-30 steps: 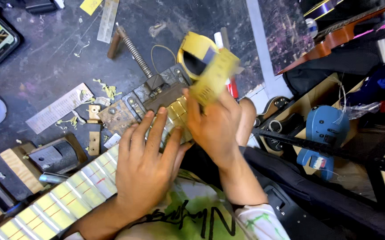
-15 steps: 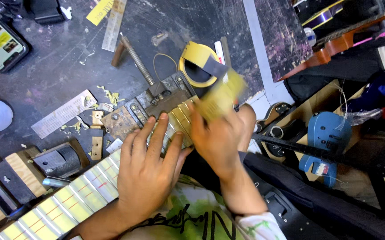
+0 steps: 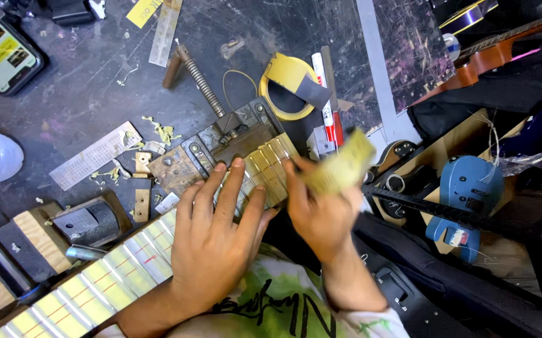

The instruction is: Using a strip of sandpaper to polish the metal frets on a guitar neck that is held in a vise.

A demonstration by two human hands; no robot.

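A guitar neck (image 3: 95, 275) lies across the dark workbench (image 3: 83, 94), its long axis running from the lower left of the view up and to the right, where its far end sits on a rusty metal vise (image 3: 221, 147). The left hand (image 3: 217, 241) rests flat on that upper end, fingers spread apart and pointing up the neck, the fingertips (image 3: 238, 164) touching the taped frets just short of the vise; it pins the neck rather than clamping anything. The right hand (image 3: 321, 209) is just beside it, at the neck's end, with thumb and fingers pinched on a strip of yellowish tape (image 3: 341, 169) that is blurred and angled up to the right. Of the two, the right hand is the nearer to the end of the neck, which lies immediately to its left; whether the tape touches the wood cannot be told. The fretboard looks covered in pale masking tape between the frets, with thin metal lines showing and small red marks on several panels. A tape roll (image 3: 289, 84) with a dark inner flap lies on the bench beyond the vise, well apart from both hands, beside a red-and-white marker (image 3: 327, 112). A steel ruler (image 3: 95, 155) and a phone (image 3: 1, 47) lie to the left.
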